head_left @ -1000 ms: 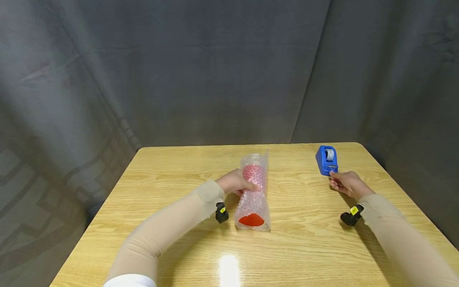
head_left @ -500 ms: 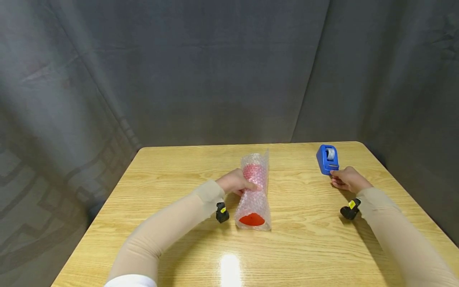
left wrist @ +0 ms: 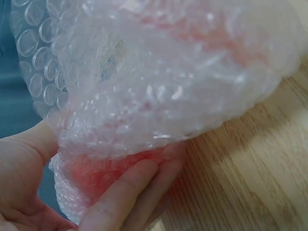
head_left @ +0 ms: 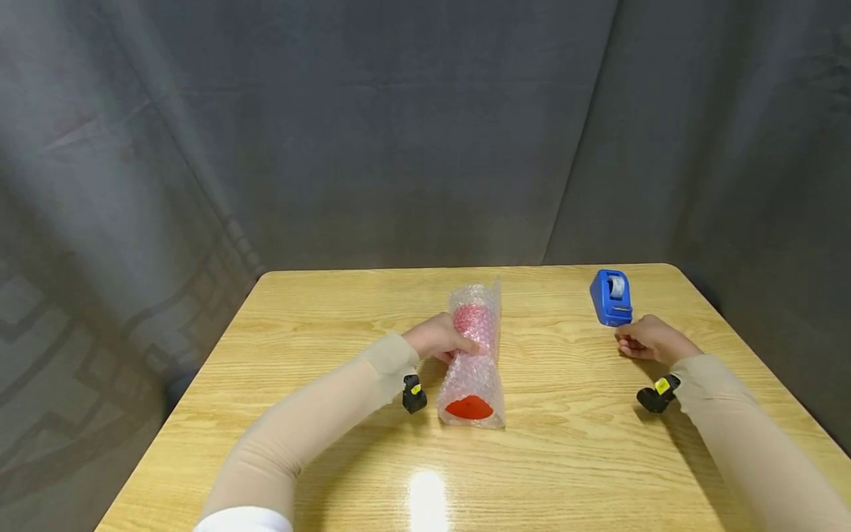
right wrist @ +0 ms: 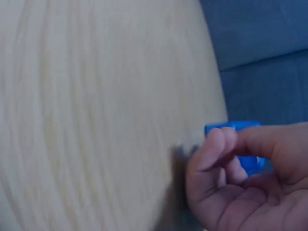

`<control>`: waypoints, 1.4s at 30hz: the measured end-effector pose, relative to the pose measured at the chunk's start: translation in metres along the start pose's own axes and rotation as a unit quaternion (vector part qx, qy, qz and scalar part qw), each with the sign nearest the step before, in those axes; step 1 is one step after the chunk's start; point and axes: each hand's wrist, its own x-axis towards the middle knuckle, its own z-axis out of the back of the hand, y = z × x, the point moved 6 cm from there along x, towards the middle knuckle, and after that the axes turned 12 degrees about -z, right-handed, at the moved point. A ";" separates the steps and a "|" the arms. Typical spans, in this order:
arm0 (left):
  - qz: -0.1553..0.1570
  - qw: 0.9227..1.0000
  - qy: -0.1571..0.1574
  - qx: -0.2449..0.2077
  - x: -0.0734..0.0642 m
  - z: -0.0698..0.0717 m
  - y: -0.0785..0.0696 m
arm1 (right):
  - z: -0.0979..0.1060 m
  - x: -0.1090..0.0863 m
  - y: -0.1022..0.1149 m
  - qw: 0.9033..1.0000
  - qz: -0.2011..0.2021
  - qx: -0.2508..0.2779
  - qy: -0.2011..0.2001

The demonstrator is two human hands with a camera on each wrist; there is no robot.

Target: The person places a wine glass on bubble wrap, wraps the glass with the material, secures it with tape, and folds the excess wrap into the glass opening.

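A red object wrapped in clear bubble wrap [head_left: 472, 380] lies lengthwise on the table, its red end facing me. My left hand [head_left: 440, 336] grips the wrap around its middle, thumb on top; in the left wrist view the fingers [left wrist: 122, 192] press the wrap from below. To the right stands a blue tape dispenser [head_left: 608, 299] with a roll of clear tape [head_left: 617, 287]. My right hand [head_left: 654, 340] is just in front of its cutting edge, thumb and index finger pinched together. In the right wrist view a faint clear strip of tape [right wrist: 190, 150] shows by the fingertips.
The wood-grain table [head_left: 332, 391] reaches back to a grey curtain [head_left: 399, 148], which also hangs along both sides. A black wrist camera [head_left: 414, 395] is strapped at the left wrist and another black camera [head_left: 657, 395] at the right.
My right hand has drawn slightly back from the dispenser, toward me and to the right. The left hand keeps its grip on the bubble wrap.
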 end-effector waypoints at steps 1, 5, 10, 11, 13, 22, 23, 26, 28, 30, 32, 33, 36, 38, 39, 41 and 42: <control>0.000 1.000 0.001 -0.001 0.000 0.000 0.000 | -0.004 -0.002 0.003 1.000 0.007 -0.003 0.012; 0.002 1.000 -0.002 -0.001 0.001 0.000 0.001 | -0.030 -0.014 0.019 0.997 0.051 -0.026 0.060; 0.004 1.000 -0.002 -0.004 0.000 -0.001 0.001 | -0.076 -0.035 0.049 0.983 0.139 -0.087 0.088; 0.004 1.000 -0.002 -0.006 -0.001 -0.001 0.000 | -0.086 -0.039 0.054 0.979 0.154 -0.099 0.091; 0.003 1.000 0.000 -0.008 -0.002 -0.001 -0.001 | -0.103 -0.047 0.066 0.971 0.185 -0.115 0.097; -0.008 1.000 0.010 -0.009 -0.001 -0.001 -0.004 | -0.162 -0.074 0.121 0.920 0.339 -0.180 0.078; -0.009 1.000 0.011 -0.011 -0.001 -0.001 -0.004 | -0.166 -0.076 0.126 0.915 0.350 -0.185 0.071; -0.008 1.000 0.013 -0.012 0.000 -0.001 -0.003 | -0.176 -0.083 0.139 0.906 0.374 -0.189 0.062; -0.008 1.000 0.012 -0.010 0.001 -0.001 -0.003 | -0.181 -0.085 0.146 0.905 0.377 -0.188 0.055; -0.007 1.000 0.010 -0.005 0.001 -0.001 -0.002 | -0.185 -0.085 0.150 0.904 0.381 -0.188 0.050; -0.007 1.000 0.008 -0.002 0.002 -0.001 -0.002 | -0.187 -0.083 0.153 0.903 0.383 -0.189 0.046; -0.006 1.000 0.007 0.001 0.002 0.000 -0.003 | -0.188 -0.082 0.153 0.903 0.383 -0.192 0.043; -0.003 1.000 0.006 0.004 0.001 0.000 -0.003 | -0.188 -0.074 0.153 0.904 0.377 -0.198 0.032; -0.001 1.000 0.005 0.007 0.001 0.000 -0.003 | -0.188 -0.069 0.151 0.905 0.371 -0.205 0.025; 0.000 1.000 0.005 0.008 0.001 0.000 -0.002 | -0.188 -0.067 0.150 0.906 0.367 -0.208 0.021; 0.001 1.000 0.004 0.009 0.001 0.000 -0.002 | -0.187 -0.063 0.148 0.909 0.358 -0.213 0.015; 0.001 1.000 0.003 0.009 0.001 0.000 -0.002 | -0.187 -0.062 0.147 0.910 0.354 -0.216 0.014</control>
